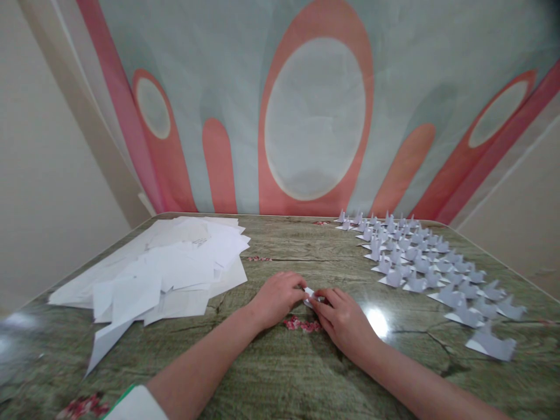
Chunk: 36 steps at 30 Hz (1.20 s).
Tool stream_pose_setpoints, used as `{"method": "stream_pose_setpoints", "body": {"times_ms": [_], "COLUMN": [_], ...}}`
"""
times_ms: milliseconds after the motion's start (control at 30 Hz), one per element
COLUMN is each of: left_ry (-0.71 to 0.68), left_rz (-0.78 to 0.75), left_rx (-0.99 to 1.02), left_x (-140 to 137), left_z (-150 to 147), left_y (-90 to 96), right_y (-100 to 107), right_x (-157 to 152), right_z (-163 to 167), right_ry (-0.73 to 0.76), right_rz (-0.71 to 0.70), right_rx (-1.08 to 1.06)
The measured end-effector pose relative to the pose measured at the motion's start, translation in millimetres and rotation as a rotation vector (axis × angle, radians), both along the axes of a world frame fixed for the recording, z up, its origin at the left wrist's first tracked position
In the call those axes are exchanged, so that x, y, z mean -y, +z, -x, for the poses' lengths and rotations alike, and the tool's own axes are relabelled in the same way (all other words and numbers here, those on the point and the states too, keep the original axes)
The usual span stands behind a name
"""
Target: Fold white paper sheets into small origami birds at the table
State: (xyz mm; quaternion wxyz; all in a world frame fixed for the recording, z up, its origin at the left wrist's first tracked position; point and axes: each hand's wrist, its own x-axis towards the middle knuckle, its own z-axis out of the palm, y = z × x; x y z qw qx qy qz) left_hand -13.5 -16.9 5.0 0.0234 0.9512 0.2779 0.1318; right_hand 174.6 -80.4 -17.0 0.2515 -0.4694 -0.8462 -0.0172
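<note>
The left hand [277, 298] and right hand [345, 321] both pinched one small folded paper [310, 293] between them, right at mid-table [280, 373]! Farther out, loose sheets [175, 262] sprawled left and folded birds [422, 263] crowded the right.

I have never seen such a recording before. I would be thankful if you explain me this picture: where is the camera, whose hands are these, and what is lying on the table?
There is no machine here. A person works with bare hands, and the camera is worn on their head, looking forward and down; so the arms enter from the bottom edge. The left hand and the right hand hold a small piece of white paper between their fingertips. Its exact shape is mostly hidden. On the wood-patterned table, a loose pile of white sheets lies to the left, and many small folded paper figures stand to the right. Behind is a patterned backdrop.
</note>
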Motion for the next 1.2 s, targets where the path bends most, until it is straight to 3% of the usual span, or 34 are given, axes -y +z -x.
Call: {"method": "stream_pose_setpoints", "body": {"times_ms": [400, 667, 1200], "left_ry": [-0.065, 0.105, 0.116], "left_rz": [-0.085, 0.1, 0.332], "left_rx": [-0.055, 0.115, 0.211], "left_x": [7.7, 10.6, 4.2], "left_z": [11.6, 11.0, 8.2], "left_y": [12.6, 13.7, 3.4], "right_y": [1.8, 4.9, 1.6], "right_x": [-0.6, 1.1, -2.1], "right_z": [-3.9, -3.1, -8.0], "right_ry": [0.023, 0.025, 0.05], "right_rz": [0.01, 0.016, 0.008], "right_rx": [0.118, 0.124, -0.028]}}
